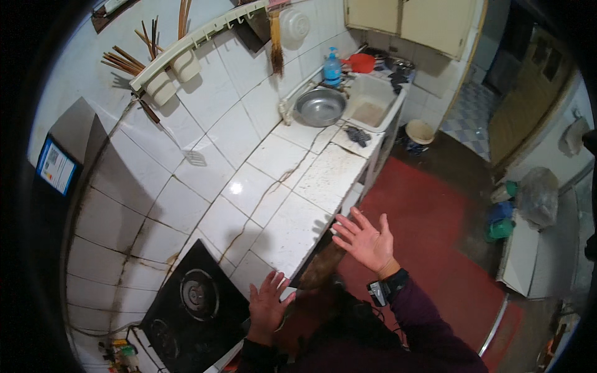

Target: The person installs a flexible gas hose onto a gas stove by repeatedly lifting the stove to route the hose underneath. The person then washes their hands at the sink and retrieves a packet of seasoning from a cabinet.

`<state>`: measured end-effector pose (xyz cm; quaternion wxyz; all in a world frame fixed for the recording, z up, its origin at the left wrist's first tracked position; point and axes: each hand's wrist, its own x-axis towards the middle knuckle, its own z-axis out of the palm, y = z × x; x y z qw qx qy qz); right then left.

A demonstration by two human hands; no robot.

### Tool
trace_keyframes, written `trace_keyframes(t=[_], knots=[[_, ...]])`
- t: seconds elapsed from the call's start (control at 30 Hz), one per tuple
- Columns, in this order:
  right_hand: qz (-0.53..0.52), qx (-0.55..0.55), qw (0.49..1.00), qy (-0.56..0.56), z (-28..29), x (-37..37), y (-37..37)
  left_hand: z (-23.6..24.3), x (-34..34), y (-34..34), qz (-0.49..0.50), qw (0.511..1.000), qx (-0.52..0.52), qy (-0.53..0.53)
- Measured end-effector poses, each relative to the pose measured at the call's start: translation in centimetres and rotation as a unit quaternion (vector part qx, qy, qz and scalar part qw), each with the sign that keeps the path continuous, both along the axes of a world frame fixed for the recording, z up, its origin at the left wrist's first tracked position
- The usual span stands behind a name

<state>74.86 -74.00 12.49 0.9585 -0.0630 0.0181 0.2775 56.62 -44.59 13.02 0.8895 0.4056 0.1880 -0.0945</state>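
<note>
Left hand: up and open, this left hand (267, 304), fingers apart, grasping nothing, right by the black stove (205, 329); whether its edge touches, I can't tell.
Right hand: spread wide too, the right hand (367, 242), palm bare and released, past the front edge of the white-tiled counter (267, 205); a strapped device (378, 292) sits at the wrist, its face hard to read.
Stove: lower left, next to the counter; one burner shows clearly, the other sinks into the gloom.
Under the right hand: a brown shape (323, 264), partly covered, too dim to name.
Sink end: metal basin (320, 109) beside the white sink (373, 102), a blue bottle (333, 69) behind; the dark crumpled thing (357, 135) in front could be cloth or glove.
Lower left corner: small colourful items (118, 351), cut off and jumbled.
Far left: a dark panel with a blue-edged label (56, 165), mostly swallowed by the black rim.
Right side: a clear bag (538, 193), contents blurred.
</note>
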Motion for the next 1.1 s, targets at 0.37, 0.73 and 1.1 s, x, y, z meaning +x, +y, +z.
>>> trace_keyframes(t=[0.37,0.73,1.1], knots=[[0.146,-0.599,0.766,-0.182,0.1,-7.0,-2.2,-1.6,-7.8,-1.9,0.041,0.993,-0.081,0.078],[0.199,-0.575,0.780,-0.147,-0.5,-3.6,-1.9,-6.6,-16.2,-3.4,0.205,0.963,-0.171,0.029],[0.200,-0.571,0.792,-0.088,-4.7,-1.3,-8.3,-6.1,-16.5,-7.4,0.328,0.921,-0.175,0.114]])
